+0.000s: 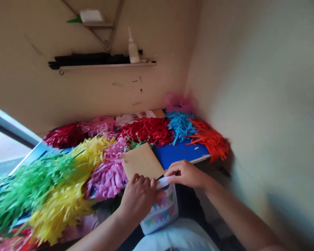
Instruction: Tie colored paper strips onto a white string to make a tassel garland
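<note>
A white sheet point(160, 217) printed with rows of coloured pennants hangs in front of my lap, its top edge folded over. My left hand point(140, 195) is closed around the left part of that edge, knuckles up. At the right end of the fold, my right hand point(187, 174) pinches the sheet between thumb and fingers. A thin dark line shows beside the right fingertips; I cannot tell what it is. Just beyond both hands, a tan square of card or paper point(142, 161) lies flat on the blue tabletop point(179, 153).
Fringed paper bunches surround the work area: green point(34, 177), yellow point(62, 205), pink point(107, 177), red point(148, 130), light blue point(181, 125) and orange point(211, 137). A wall shelf point(104, 66) holds a white nozzle bottle point(133, 51). A bare wall point(264, 87) rises at right.
</note>
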`<state>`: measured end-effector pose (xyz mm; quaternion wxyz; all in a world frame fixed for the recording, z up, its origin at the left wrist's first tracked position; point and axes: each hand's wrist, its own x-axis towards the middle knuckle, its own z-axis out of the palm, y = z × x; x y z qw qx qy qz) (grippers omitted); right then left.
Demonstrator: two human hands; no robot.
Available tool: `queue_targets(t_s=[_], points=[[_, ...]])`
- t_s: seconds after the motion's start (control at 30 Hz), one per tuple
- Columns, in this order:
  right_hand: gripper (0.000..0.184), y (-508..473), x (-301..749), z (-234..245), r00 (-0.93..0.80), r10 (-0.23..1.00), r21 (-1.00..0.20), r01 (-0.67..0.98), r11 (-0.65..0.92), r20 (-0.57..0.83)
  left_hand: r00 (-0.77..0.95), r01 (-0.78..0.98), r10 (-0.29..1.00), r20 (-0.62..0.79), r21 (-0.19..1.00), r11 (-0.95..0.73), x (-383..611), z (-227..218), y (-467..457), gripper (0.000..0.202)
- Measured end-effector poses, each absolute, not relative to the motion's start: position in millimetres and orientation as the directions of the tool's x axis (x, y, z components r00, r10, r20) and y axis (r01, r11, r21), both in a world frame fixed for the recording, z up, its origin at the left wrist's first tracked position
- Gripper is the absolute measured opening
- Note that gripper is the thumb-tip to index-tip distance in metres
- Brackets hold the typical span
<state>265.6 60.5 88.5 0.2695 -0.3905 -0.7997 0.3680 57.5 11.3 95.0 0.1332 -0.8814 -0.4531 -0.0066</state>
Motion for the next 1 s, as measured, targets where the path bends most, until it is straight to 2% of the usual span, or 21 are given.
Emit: queue_targets(t_s=[0.13, 0.2, 0.3, 0.37, 0.4, 0.47, 0.57, 0.67, 0.8, 0.87, 0.93, 1.0], points=[[0.012, 54, 272, 87, -0.521, 0.821, -0.784, 0.399, 0.475, 0.232, 0.612, 0.776, 0.791, 0.002, -0.192, -0.601, 78, 108, 15, 0.041], [0.016, 48, 273, 80, -0.476, 0.844, -0.831, 0.344, 0.437, 0.247, 0.630, 0.762, 0.775, -0.054, -0.150, -0.630, 85, 108, 17, 0.042], [0.045, 33, 275, 60, -0.389, 0.900, -0.940, 0.189, 0.284, 0.194, 0.627, 0.757, 0.776, -0.071, -0.181, -0.628, 81, 102, 21, 0.042], [0.061, 23, 273, 46, -0.321, 0.929, -0.954, 0.170, 0.247, 0.184, 0.636, 0.745, 0.770, -0.055, -0.218, -0.630, 73, 98, 23, 0.047], [0.063, 19, 271, 41, -0.285, 0.937, -0.947, 0.186, 0.262, 0.203, 0.652, 0.733, 0.758, -0.037, -0.225, -0.642, 69, 96, 24, 0.047], [0.054, 14, 268, 35, -0.219, 0.937, -0.926, 0.204, 0.318, 0.273, 0.690, 0.710, 0.723, 0.031, -0.225, -0.668, 63, 96, 26, 0.042], [0.048, 12, 267, 33, -0.220, 0.906, -0.899, 0.175, 0.401, 0.361, 0.720, 0.694, 0.678, 0.148, -0.189, -0.695, 60, 99, 30, 0.035], [0.049, 14, 269, 34, -0.248, 0.875, -0.873, 0.162, 0.460, 0.416, 0.742, 0.665, 0.649, 0.168, -0.056, -0.745, 60, 105, 35, 0.035], [0.055, 15, 271, 31, -0.259, 0.846, -0.846, 0.152, 0.512, 0.465, 0.783, 0.563, 0.605, 0.143, 0.251, -0.788, 62, 113, 42, 0.035], [0.061, 16, 271, 29, -0.267, 0.841, -0.842, 0.150, 0.518, 0.470, 0.793, 0.513, 0.590, 0.149, 0.356, -0.781, 62, 116, 44, 0.037], [0.065, 16, 271, 27, -0.283, 0.837, -0.836, 0.163, 0.524, 0.469, 0.809, 0.481, 0.570, 0.142, 0.397, -0.782, 62, 119, 45, 0.040], [0.065, 17, 271, 25, -0.297, 0.826, -0.822, 0.179, 0.541, 0.479, 0.830, 0.466, 0.545, 0.117, 0.390, -0.794, 61, 121, 47, 0.041]])
